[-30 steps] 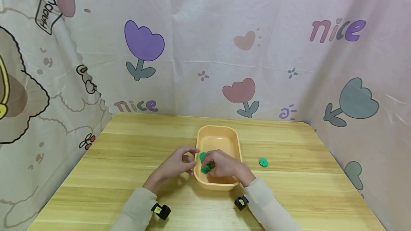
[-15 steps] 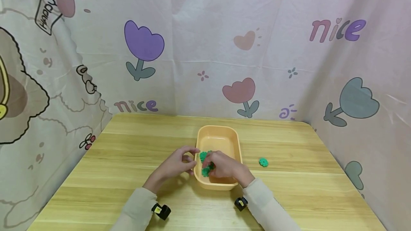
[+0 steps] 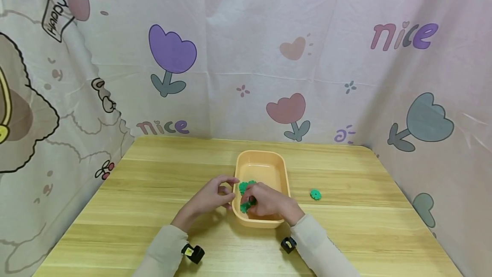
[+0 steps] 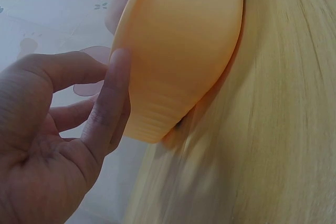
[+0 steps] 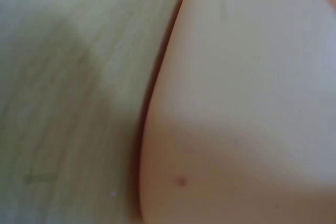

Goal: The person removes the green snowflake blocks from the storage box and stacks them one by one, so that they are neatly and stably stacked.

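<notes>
My two hands work at a rounded, yellow-orange plastic tray (image 3: 259,223), which sits near the middle of a light wood-grain counter (image 3: 153,213). My left hand (image 3: 209,194) is at the tray's left side, its bent thumb and fingers pinching the rim; in the left wrist view the fingertips meet at the tray's edge, with part of the hand overlapping the outer wall.

My right hand (image 3: 267,198) reaches in over the tray's right side, fingers bent downward among several green snowflake discs (image 3: 244,187) in the left and nearer part of the tray. The fingers hide some of these discs, so I cannot tell whether they pinch one or only touch them. The right wrist view shows just the tray's outer wall and the wood beside it, blurred.

A lone green disc (image 3: 315,195), notched at its edge, lies flat on the counter to the right of the tray, apart from it. I wear pale sleeves (image 3: 319,243), with a small black camera (image 3: 193,253) at each wrist. Behind hangs a pale cloth backdrop (image 3: 238,25) printed with tulips, hearts and the word "nice".
</notes>
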`<state>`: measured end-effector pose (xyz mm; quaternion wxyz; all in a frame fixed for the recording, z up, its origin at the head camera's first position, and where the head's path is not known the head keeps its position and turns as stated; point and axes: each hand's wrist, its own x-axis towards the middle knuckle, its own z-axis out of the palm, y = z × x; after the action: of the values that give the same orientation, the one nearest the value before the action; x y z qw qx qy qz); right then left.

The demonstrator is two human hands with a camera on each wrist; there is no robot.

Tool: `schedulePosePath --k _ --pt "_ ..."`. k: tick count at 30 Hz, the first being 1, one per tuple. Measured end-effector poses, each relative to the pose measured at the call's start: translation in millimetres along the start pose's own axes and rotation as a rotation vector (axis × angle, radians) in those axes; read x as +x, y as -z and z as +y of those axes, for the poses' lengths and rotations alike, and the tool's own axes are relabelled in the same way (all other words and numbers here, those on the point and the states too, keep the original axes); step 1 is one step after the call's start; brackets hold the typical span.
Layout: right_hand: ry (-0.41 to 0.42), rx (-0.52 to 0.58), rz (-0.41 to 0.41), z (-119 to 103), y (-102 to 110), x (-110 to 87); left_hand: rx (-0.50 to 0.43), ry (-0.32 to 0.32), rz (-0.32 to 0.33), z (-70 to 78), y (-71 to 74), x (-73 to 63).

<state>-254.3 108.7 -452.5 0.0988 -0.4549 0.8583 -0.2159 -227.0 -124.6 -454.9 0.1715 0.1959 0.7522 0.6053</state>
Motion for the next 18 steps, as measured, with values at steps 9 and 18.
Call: schedulePosePath --k 9,18 --pt "0.001 0.009 -0.006 -1.6 0.7 0.3 -0.001 -0.006 -0.001 0.1 -0.6 -0.2" --pt "-0.034 0.019 -0.009 -1.7 0.1 0.5 0.002 -0.005 0.001 0.8 -0.9 -0.8"
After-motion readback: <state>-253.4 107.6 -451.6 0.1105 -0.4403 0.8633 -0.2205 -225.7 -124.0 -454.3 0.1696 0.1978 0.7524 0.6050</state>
